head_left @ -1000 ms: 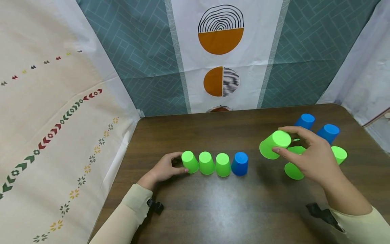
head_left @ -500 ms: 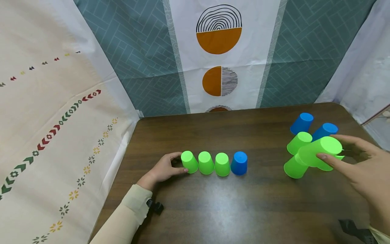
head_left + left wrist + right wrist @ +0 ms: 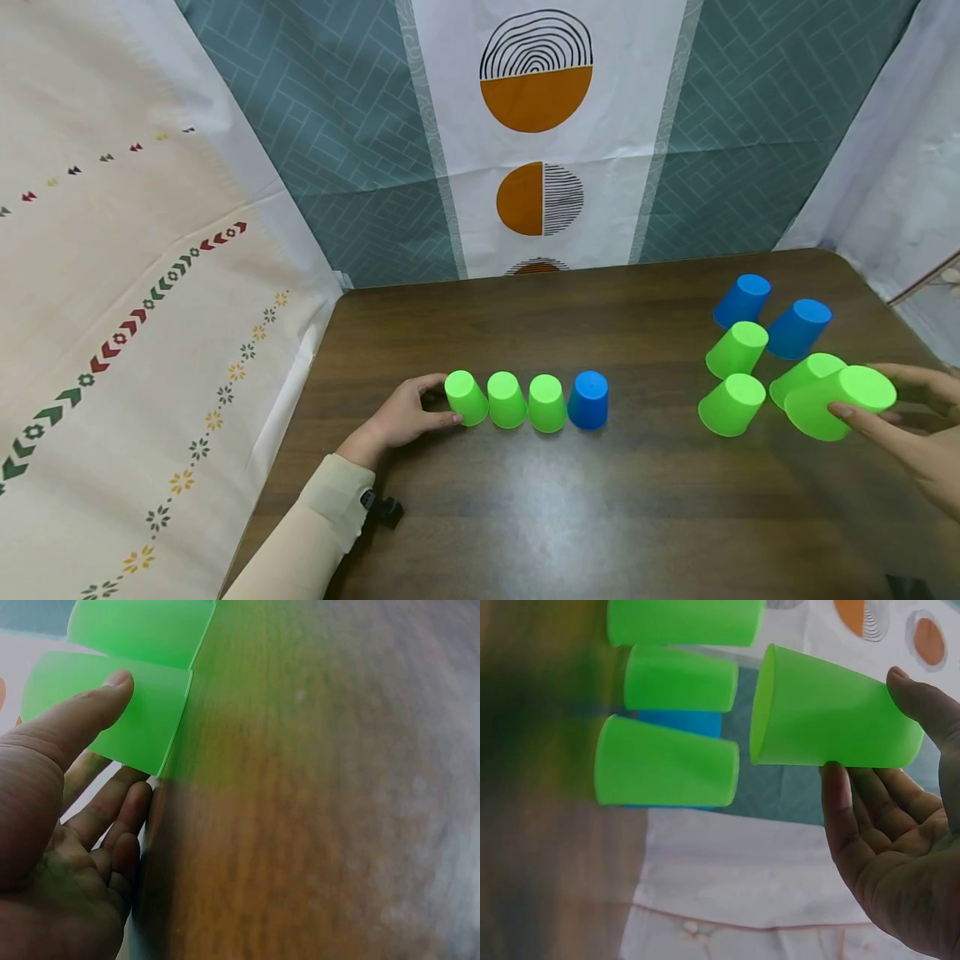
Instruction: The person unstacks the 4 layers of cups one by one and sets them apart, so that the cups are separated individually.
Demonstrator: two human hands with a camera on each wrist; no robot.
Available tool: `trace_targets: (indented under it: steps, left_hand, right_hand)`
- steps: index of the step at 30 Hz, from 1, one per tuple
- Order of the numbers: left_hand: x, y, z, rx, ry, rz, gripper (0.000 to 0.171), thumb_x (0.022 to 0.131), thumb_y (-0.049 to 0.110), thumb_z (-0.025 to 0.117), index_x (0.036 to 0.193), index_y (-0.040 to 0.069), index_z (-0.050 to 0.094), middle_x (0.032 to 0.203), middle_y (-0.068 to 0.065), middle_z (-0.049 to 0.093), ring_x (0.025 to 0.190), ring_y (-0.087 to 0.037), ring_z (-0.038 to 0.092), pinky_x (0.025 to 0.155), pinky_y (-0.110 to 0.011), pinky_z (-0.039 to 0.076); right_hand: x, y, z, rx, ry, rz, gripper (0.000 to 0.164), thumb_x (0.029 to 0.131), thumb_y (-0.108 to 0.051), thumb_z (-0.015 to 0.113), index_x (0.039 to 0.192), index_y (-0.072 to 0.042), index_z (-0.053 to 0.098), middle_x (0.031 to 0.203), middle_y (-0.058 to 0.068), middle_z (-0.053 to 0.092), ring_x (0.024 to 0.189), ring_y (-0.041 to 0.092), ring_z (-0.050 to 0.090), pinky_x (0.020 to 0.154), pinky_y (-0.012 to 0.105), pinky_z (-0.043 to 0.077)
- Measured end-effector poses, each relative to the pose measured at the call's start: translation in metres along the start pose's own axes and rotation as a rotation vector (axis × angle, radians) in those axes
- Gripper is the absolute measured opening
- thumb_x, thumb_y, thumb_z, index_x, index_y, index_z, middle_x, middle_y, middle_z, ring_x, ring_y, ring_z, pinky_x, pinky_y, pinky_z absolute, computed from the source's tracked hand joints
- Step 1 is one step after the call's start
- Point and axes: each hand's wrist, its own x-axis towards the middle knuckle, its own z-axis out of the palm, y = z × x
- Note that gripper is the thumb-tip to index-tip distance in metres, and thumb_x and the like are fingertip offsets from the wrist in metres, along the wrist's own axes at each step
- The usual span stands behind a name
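Note:
On the left of the head view, my left hand [image 3: 408, 410] holds the end green cup [image 3: 467, 398] between thumb and fingers; the left wrist view shows the thumb [image 3: 97, 712] lying along its side. That cup stands upside down in a row with two more green cups [image 3: 507, 400] and a blue cup [image 3: 588, 400]. At the right edge, my right hand [image 3: 922, 433] grips another upside-down green cup [image 3: 836, 406] near its base. The right wrist view has this held cup [image 3: 832, 712] raised above the table.
Beyond the held cup stand three green cups [image 3: 731, 406], all upside down. Two blue cups [image 3: 799, 330] are behind them, near the back right corner of the brown wooden table [image 3: 480, 517]. Patterned cloths [image 3: 360, 150] hang behind and to the left.
My right hand has carried the green cup rightward and down, past the front of the standing cups, towards the right edge. My left hand has stayed at the row.

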Motion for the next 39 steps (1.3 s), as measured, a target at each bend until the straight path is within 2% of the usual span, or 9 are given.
trace_targets:
  steps: [3, 8, 17, 22, 25, 28, 30, 33, 39]
  left_hand:
    - [0.0, -0.001, 0.0, -0.004, 0.002, 0.006, 0.057, 0.084, 0.025, 0.092, 0.135, 0.014, 0.068, 0.123, 0.002, 0.069, 0.117, -0.021, 0.061, 0.104, -0.049, 0.047]
    - [0.001, -0.001, 0.0, 0.003, -0.001, 0.009, 0.057, 0.085, 0.025, 0.091, 0.136, 0.014, 0.067, 0.123, 0.003, 0.069, 0.118, -0.02, 0.061, 0.105, -0.049, 0.047]
    - [0.001, 0.001, 0.0, -0.009, -0.007, 0.007, 0.057, 0.085, 0.025, 0.091, 0.135, 0.015, 0.068, 0.123, 0.003, 0.069, 0.118, -0.02, 0.061, 0.105, -0.049, 0.046]
    - [0.001, 0.0, 0.0, -0.01, -0.006, 0.0, 0.057, 0.084, 0.024, 0.092, 0.135, 0.015, 0.068, 0.123, 0.003, 0.069, 0.118, -0.02, 0.06, 0.105, -0.049, 0.046]
    - [0.001, -0.001, 0.0, -0.012, -0.005, -0.004, 0.057, 0.085, 0.025, 0.092, 0.135, 0.015, 0.068, 0.123, 0.002, 0.069, 0.118, -0.021, 0.06, 0.105, -0.05, 0.046]
    - [0.001, -0.001, 0.001, -0.013, -0.005, -0.009, 0.057, 0.085, 0.026, 0.091, 0.136, 0.014, 0.067, 0.124, 0.001, 0.069, 0.119, -0.021, 0.06, 0.106, -0.05, 0.045]
    - [0.001, -0.001, 0.001, -0.015, -0.006, -0.011, 0.058, 0.085, 0.026, 0.091, 0.136, 0.014, 0.067, 0.125, 0.001, 0.068, 0.12, -0.022, 0.06, 0.106, -0.051, 0.045]
    - [0.001, -0.001, 0.0, -0.008, -0.008, -0.015, 0.058, 0.086, 0.027, 0.091, 0.137, 0.014, 0.067, 0.126, 0.002, 0.068, 0.12, -0.021, 0.06, 0.106, -0.05, 0.045]
    - [0.0, -0.001, 0.0, 0.011, -0.01, -0.006, 0.059, 0.086, 0.029, 0.09, 0.138, 0.015, 0.066, 0.126, 0.003, 0.068, 0.119, -0.02, 0.06, 0.104, -0.047, 0.047]
  right_hand:
    - [-0.002, 0.01, 0.001, 0.013, -0.026, 0.029, 0.058, 0.078, 0.016, 0.083, 0.122, -0.02, 0.072, 0.107, -0.028, 0.066, 0.085, -0.015, 0.063, 0.071, 0.004, 0.048]
    - [-0.003, 0.024, 0.003, 0.03, -0.08, 0.065, 0.054, 0.08, 0.014, 0.083, 0.12, -0.02, 0.071, 0.106, -0.029, 0.065, 0.081, -0.014, 0.064, 0.067, 0.007, 0.05]
    - [-0.004, 0.038, 0.002, -0.065, -0.194, 0.151, 0.049, 0.085, -0.002, 0.087, 0.114, -0.034, 0.064, 0.101, -0.038, 0.056, 0.071, -0.015, 0.064, 0.057, 0.01, 0.049]
    - [-0.005, 0.042, 0.004, -0.171, -0.217, 0.154, 0.041, 0.083, -0.011, 0.091, 0.116, -0.01, 0.066, 0.101, -0.046, 0.047, 0.071, -0.022, 0.057, 0.054, 0.012, 0.047]
    - [-0.006, 0.043, 0.004, -0.21, -0.225, 0.165, 0.047, 0.082, -0.018, 0.093, 0.118, -0.007, 0.065, 0.104, -0.046, 0.044, 0.071, -0.024, 0.056, 0.053, 0.013, 0.047]
    - [-0.007, 0.044, 0.003, -0.244, -0.237, 0.186, 0.047, 0.081, -0.024, 0.095, 0.117, -0.017, 0.066, 0.109, -0.028, 0.063, 0.071, -0.024, 0.057, 0.053, 0.015, 0.046]
    - [-0.007, 0.043, 0.003, -0.274, -0.246, 0.2, 0.048, 0.08, -0.028, 0.095, 0.117, -0.02, 0.066, 0.114, -0.002, 0.074, 0.07, -0.024, 0.057, 0.053, 0.017, 0.046]
    - [-0.007, 0.042, 0.003, -0.296, -0.264, 0.211, 0.052, 0.08, -0.031, 0.095, 0.12, -0.014, 0.066, 0.12, 0.036, 0.067, 0.068, -0.024, 0.056, 0.052, 0.02, 0.044]
    - [-0.008, 0.041, 0.004, -0.287, -0.274, 0.212, 0.057, 0.082, -0.03, 0.094, 0.124, -0.006, 0.063, 0.127, 0.046, 0.056, 0.068, -0.025, 0.053, 0.05, 0.021, 0.045]
